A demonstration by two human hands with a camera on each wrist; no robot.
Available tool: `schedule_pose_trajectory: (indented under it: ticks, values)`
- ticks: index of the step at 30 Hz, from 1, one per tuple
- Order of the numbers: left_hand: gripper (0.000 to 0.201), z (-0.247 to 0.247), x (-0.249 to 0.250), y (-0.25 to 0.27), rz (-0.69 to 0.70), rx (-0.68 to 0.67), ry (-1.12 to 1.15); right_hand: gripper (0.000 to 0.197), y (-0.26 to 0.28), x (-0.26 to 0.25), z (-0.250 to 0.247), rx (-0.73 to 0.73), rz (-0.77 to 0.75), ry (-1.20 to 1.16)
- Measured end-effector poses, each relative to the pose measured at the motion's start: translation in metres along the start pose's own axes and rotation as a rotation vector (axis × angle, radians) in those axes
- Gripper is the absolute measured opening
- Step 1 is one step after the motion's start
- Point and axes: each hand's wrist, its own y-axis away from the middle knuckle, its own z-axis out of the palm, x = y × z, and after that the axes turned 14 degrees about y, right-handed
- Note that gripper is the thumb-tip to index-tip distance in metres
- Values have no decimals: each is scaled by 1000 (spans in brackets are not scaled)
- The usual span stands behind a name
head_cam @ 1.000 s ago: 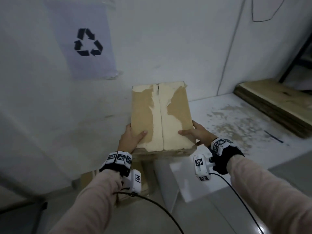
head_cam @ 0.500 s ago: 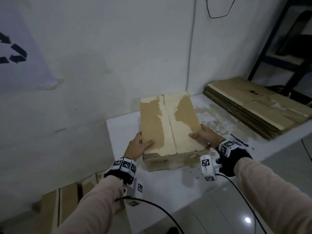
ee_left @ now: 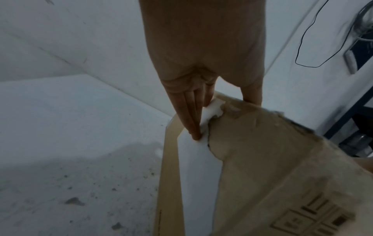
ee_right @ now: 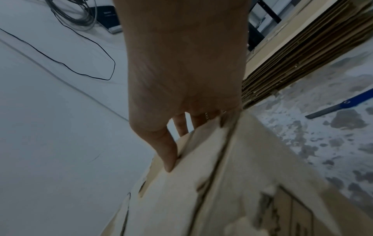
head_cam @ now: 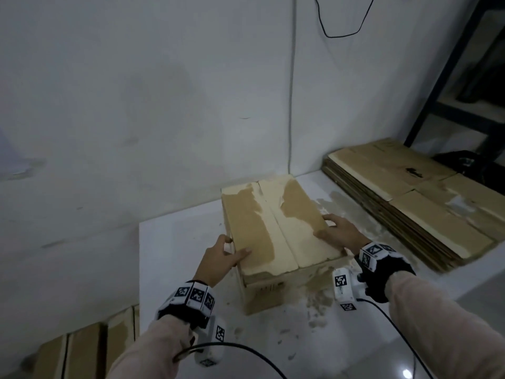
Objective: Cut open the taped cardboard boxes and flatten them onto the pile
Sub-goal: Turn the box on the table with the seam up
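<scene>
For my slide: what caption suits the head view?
Both hands hold a closed cardboard box beside a flattened pile.

Print on the box front too blurred to read, pile of flattened cardboard cut off at the right edge, blue-handled tool cropped by the frame, right hand's fingertips hidden behind the box edge.

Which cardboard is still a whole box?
The box held by both hands on the white table. The pile to its right is already squashed flat.
</scene>
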Motion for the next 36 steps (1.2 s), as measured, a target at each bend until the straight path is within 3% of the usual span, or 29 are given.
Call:
schedule_pose_trajectory:
  ticks: [4, 9, 15, 19, 22, 24, 27, 29, 31, 33, 34, 36]
  values:
    - [52, 7, 6, -6, -55, 29, 58, 37, -20, 6, -4, -216, 4, -76]
    - [45, 34, 18, -12, -114, 53, 234, 41, -39, 9, -28, -219, -145, -188]
    - [41, 110, 35, -20, -194, 83, 394, 48, -35, 11, -109, -318, -393, -421]
    - [55, 141, 39, -26, -197, 144, 85, 49, -33, 10, -137, -312, -522, -168]
    - [54, 154, 59, -16, -40, 234, -175, 50, -35, 14, -130, -323, -592, -39]
    - [47, 161, 77, -13, 43, 241, -169, 47, -34, 14, -122, -298, -619, 17]
    - [62, 164, 105, -7, 24, 283, 44, 45, -33, 9, -117, -224, -711, 153]
    - [68, 160, 124, -2, 31, 283, 157, 64, -38, 8, -112, -132, -663, 216]
    - [62, 153, 139, 5, 35, 230, 172, 98, -44, 9, -105, -95, -496, 192]
    - [51, 143, 143, 6, -6, 208, 165, 115, -50, 13, -100, -249, -358, 42]
    - [53, 137, 140, 6, -39, 218, 169, 110, -51, 14, -98, -356, -329, -15]
    - [57, 130, 136, 7, -85, 241, 208, 79, -51, 13, -95, -502, -358, -39]
